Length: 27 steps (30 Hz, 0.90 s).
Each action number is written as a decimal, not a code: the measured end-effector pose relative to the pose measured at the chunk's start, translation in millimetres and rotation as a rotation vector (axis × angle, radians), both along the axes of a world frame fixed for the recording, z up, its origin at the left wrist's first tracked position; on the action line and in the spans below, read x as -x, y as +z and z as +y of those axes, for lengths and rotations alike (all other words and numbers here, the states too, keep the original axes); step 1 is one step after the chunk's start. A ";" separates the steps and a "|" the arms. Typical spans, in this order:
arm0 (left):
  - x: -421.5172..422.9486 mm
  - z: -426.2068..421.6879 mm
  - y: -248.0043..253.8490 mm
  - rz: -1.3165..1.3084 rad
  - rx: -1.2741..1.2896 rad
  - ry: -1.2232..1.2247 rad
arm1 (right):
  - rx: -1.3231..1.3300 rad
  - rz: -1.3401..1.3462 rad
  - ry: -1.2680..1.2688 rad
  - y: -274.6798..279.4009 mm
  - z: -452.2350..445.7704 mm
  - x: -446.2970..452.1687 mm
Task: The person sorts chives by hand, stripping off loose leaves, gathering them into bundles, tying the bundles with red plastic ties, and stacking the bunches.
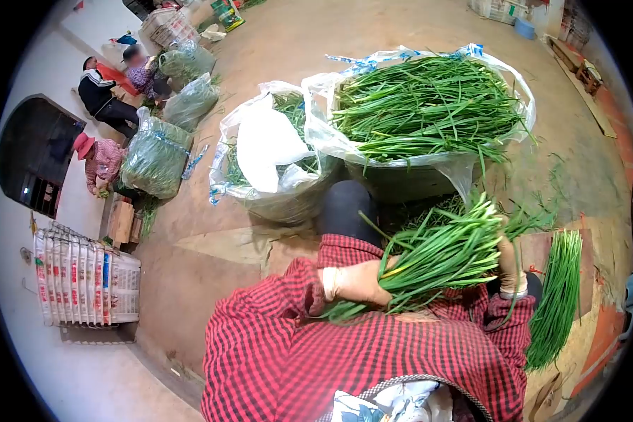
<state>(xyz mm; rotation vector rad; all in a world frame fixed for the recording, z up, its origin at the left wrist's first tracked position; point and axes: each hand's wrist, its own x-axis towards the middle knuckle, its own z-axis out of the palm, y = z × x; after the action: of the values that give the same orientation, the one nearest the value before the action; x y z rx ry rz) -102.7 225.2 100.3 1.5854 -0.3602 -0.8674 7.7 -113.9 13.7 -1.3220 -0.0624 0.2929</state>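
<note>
A thick bunch of garlic chives (443, 264) lies across my lap, its pale stem ends pointing up to the right. My left hand (362, 281), in a pale glove, is closed around the leafy side of the bunch; its fingers are partly hidden under the leaves. At the stem ends, my right hand (508, 264) is closed against the bunch, its fingers mostly covered by stems and loose leaves. Beside my right knee, another neat pile of chives (557, 302) rests on a board, pale ends facing away from me.
Ahead stands a large plastic-lined container of chives (429, 105), with a smaller bag (288, 190) to its left holding greens under white plastic. Stacked white crates (88, 278) stand by the left wall. Several people work farther back near filled bags (158, 158). Planks (580, 84) lie right.
</note>
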 end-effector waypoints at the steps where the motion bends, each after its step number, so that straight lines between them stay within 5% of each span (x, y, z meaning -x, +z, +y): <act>1: 7.2 -0.9 -8.1 -0.063 0.073 0.024 | 0.226 -0.119 -0.042 -6.3 7.8 -2.3; 2: 13.4 -2.6 -18.5 -0.125 0.148 0.047 | 0.439 -0.331 -0.065 -6.5 12.9 -0.2; 4: 19.6 -0.7 -36.2 -0.044 0.155 0.036 | 0.353 -0.156 -0.136 -12.6 23.1 -7.8; 7: 22.9 1.2 -17.1 0.359 0.158 0.208 | 0.460 -0.055 -0.230 17.8 44.6 -16.1; 8: 18.6 4.6 -13.5 0.448 0.132 0.202 | 0.526 -0.229 -0.235 15.9 40.0 -29.5; 13: 22.1 17.2 -1.9 0.459 0.176 0.366 | 0.420 -0.152 -0.492 34.7 -7.8 -73.9; 16: 22.6 32.4 0.6 0.480 0.215 0.461 | 0.136 0.167 -0.587 52.9 -54.3 -78.5; 18: 19.6 43.3 -4.5 0.507 0.161 0.495 | 0.762 -0.074 0.059 68.4 -58.0 -60.4; 20: 16.4 45.7 -8.9 0.502 0.150 0.533 | 1.416 -0.212 0.296 54.7 -36.5 -31.5; 23: 12.1 27.6 1.9 0.408 0.196 0.552 | 1.166 -0.299 0.127 25.8 -20.8 -17.7; 25: 9.9 19.3 6.2 0.378 0.106 0.526 | 0.510 -0.217 -0.035 50.7 8.3 -18.3; 27: 8.3 18.1 1.0 0.310 0.027 0.455 | 0.558 -0.243 0.005 72.1 35.1 -7.7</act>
<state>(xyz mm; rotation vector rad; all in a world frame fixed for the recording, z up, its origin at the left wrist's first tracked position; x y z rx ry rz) -111.1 243.3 101.3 1.4013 0.2044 -0.7303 15.3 -78.8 85.8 -1.9086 -0.1988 0.1545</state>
